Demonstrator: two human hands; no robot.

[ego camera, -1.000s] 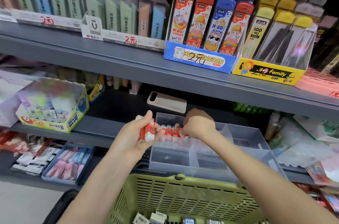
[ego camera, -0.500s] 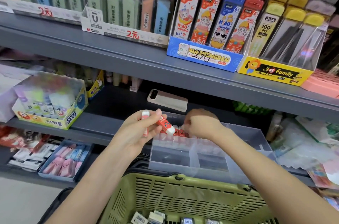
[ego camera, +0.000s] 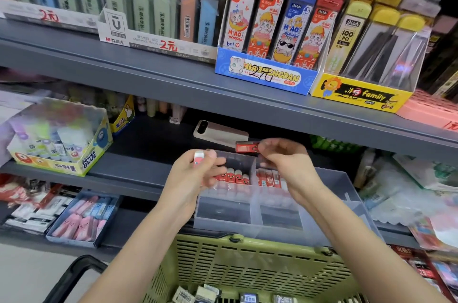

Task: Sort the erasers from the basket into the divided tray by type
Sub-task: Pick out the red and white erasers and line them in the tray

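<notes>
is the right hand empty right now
No, the right hand pinches a red-sleeved eraser by its end, above the divided tray.

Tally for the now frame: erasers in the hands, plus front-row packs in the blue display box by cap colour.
Erasers held: 2, one eraser in the left hand, one eraser in the right hand
Red-capped packs, front row of the blue display box: 3
Blue-capped pack, same row: 1
Total: 6
</notes>
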